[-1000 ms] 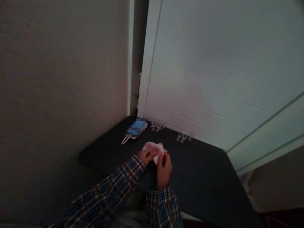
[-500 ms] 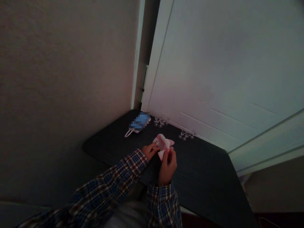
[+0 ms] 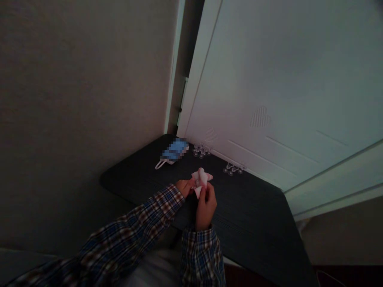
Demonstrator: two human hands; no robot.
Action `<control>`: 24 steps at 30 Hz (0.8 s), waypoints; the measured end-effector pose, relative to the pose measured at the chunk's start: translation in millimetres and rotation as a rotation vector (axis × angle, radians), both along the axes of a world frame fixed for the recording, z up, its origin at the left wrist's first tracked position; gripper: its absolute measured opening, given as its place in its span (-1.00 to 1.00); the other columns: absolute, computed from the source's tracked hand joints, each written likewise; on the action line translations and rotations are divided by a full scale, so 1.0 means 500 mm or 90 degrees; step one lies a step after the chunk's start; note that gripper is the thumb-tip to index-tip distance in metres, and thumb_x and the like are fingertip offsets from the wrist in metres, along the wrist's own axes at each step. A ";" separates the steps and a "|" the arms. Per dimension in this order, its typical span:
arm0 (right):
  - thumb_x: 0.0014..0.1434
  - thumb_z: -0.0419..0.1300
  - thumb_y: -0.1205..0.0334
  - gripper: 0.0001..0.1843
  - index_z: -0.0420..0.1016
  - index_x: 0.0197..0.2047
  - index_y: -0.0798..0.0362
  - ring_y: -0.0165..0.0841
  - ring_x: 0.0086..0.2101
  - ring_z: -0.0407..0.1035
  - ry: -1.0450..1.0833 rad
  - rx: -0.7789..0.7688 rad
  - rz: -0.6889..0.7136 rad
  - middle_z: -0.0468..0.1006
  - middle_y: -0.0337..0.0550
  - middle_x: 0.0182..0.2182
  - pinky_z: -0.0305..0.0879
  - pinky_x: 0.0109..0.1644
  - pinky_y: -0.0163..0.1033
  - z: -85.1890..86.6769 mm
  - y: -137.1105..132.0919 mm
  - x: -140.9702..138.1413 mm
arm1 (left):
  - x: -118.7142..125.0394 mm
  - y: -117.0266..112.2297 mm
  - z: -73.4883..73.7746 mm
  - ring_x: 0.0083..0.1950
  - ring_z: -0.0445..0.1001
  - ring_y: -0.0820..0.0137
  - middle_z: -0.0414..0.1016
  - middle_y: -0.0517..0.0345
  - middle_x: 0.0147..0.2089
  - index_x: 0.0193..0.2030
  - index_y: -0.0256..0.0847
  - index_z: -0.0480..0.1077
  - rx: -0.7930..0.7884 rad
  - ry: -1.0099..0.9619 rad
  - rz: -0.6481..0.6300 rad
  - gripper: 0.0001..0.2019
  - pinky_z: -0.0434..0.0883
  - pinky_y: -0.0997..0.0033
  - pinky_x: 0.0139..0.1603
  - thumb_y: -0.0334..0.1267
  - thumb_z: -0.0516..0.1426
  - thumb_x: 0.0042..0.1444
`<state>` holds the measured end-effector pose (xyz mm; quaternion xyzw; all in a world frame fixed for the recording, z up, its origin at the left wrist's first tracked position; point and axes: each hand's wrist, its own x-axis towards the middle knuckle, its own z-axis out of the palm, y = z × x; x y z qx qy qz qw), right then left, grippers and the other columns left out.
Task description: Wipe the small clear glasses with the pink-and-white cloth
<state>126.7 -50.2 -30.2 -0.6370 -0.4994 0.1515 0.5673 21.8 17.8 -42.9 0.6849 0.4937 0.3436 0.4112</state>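
Between my hands is a pink-and-white, star-shaped folded piece [image 3: 203, 176], of thin paper or cloth; I cannot tell which. My left hand [image 3: 184, 187] grips its left edge, the fingertips partly hidden by the folds. From below right, my right hand [image 3: 206, 206] pinches its lower corner between thumb and fingers. The piece is held above the dark table [image 3: 248, 215], its points sticking up and to the right.
A blurred blue-and-white object [image 3: 175, 150] with a white loop strap lies at the table's back corner. Two groups of small clear round pieces, like suction cups [image 3: 202, 150], stand along the back edge beside a white panel [image 3: 269, 79]. A plain wall [image 3: 83, 79] rises at left.
Both hands and the pink-and-white piece have shifted slightly left in view. The piece looks more gathered, its right point drawn in. Both hands keep their hold.
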 end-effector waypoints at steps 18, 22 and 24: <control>0.25 -0.04 0.06 -0.60 0.41 -0.01 0.11 -0.34 -0.20 0.40 -0.070 -0.067 -0.011 0.52 -0.06 -0.15 0.26 -0.10 -0.28 0.009 -0.007 0.000 | 0.003 -0.014 -0.011 -0.43 0.40 0.37 0.47 -0.01 -0.47 -0.46 -0.25 0.43 0.058 0.111 -0.005 -0.49 0.28 0.40 -0.29 -0.13 -0.24 0.28; 0.25 -0.03 0.06 -0.61 0.43 -0.04 0.12 -0.38 -0.23 0.40 -0.109 -0.053 -0.027 0.53 -0.09 -0.18 0.28 -0.12 -0.31 0.013 -0.007 -0.008 | 0.006 -0.015 -0.020 -0.50 0.38 0.34 0.45 -0.03 -0.46 -0.15 -0.30 0.41 0.039 0.091 0.027 -0.58 0.23 0.40 -0.44 -0.12 -0.19 0.26; 0.26 -0.05 0.07 -0.61 0.42 -0.04 0.14 -0.39 -0.23 0.40 -0.125 -0.044 -0.039 0.52 -0.06 -0.16 0.29 -0.14 -0.32 0.014 -0.006 -0.012 | 0.011 -0.015 -0.027 -0.51 0.37 0.32 0.42 -0.04 -0.48 -0.11 -0.35 0.39 0.034 0.043 0.034 -0.60 0.25 0.38 -0.44 -0.15 -0.17 0.26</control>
